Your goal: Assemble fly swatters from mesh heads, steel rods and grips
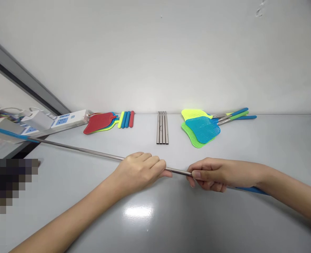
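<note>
Gripping a long telescopic steel shaft [78, 149] across the lower middle of the frame, the left hand [138, 172] has its fingers [151, 162] curled closed over the metal; the right hand [214, 174] holds the same shaft a little further along, pinched firmly between thumb and fingertips; a short stretch of bare steel shows between the two hands; a blue end section [5, 133] reaches toward the upper left, and a blue grip [250, 190] sticks out beneath the right wrist; the grey table [276, 151] runs beneath it all; along the far edge, against the white wall [155, 52], lie red and green fly swatters [98, 123], a row of coloured handles [125, 119], four steel rods [162, 127] and a stack of green and blue swatters [200, 128]; a power strip [68, 121] with a white adapter [36, 120] sits at the left; the shaft's length looks like the main risk, since a swing of the blue end could catch the adapter or its cables; a sudden pull could also slip the right hand's light pinch on the smooth steel
</note>
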Demonstrator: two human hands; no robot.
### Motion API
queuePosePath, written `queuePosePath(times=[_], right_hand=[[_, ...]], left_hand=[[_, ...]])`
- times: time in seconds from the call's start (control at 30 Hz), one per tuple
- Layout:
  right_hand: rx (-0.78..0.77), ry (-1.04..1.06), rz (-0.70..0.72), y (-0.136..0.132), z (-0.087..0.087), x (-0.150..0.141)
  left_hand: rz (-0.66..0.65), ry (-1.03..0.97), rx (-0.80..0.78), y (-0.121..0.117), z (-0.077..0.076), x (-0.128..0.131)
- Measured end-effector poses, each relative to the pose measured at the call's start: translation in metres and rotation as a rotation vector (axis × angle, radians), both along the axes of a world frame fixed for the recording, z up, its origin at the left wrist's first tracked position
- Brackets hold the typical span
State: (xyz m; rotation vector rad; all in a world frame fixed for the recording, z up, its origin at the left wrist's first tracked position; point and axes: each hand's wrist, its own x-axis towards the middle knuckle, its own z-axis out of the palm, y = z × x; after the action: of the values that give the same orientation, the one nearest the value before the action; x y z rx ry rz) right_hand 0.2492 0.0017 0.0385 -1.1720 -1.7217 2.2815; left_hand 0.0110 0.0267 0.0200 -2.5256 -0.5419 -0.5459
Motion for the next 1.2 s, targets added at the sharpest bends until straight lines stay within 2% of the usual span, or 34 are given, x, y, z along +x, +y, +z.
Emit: queuePosePath(times=[0.13, 0.23, 0.4, 0.63, 0.77, 0.93, 1.1, 1.2], right_hand=[[-0.041, 0.012, 0.040, 0.008, -0.002, 0.004], [-0.003, -0.071, 0.093, 0.013, 0.001, 0.016], [0.091, -0.214, 0.001, 0.015, 0.005, 0.037], [0.098, -0.213, -0.036, 0.009, 0.004, 0.046], [0.110, -0.201, -0.023, 0.006, 0.007, 0.039], [0.191, -0.248, -0.005, 0.001, 0.016, 0.030], [0.244, -0.254, 0.028, -0.007, 0.022, 0.021], [0.332, -0.304, 0.077, -0.010, 0.022, 0.018]], left_hand=[[0.017, -0.005, -0.008, 0.001, -0.001, 0.000], [0.070, -0.011, -0.024, 0.003, 0.001, -0.002], [0.115, -0.010, -0.085, 0.004, 0.002, 0.001], [0.161, 0.117, -0.322, -0.003, 0.007, 0.027], [0.102, 0.139, -0.416, -0.013, 0.008, 0.050], [0.042, 0.057, -0.379, -0.017, 0.007, 0.064], [0.020, 0.037, -0.301, -0.016, 0.009, 0.059], [0.013, 0.040, -0.300, -0.018, 0.009, 0.054]])
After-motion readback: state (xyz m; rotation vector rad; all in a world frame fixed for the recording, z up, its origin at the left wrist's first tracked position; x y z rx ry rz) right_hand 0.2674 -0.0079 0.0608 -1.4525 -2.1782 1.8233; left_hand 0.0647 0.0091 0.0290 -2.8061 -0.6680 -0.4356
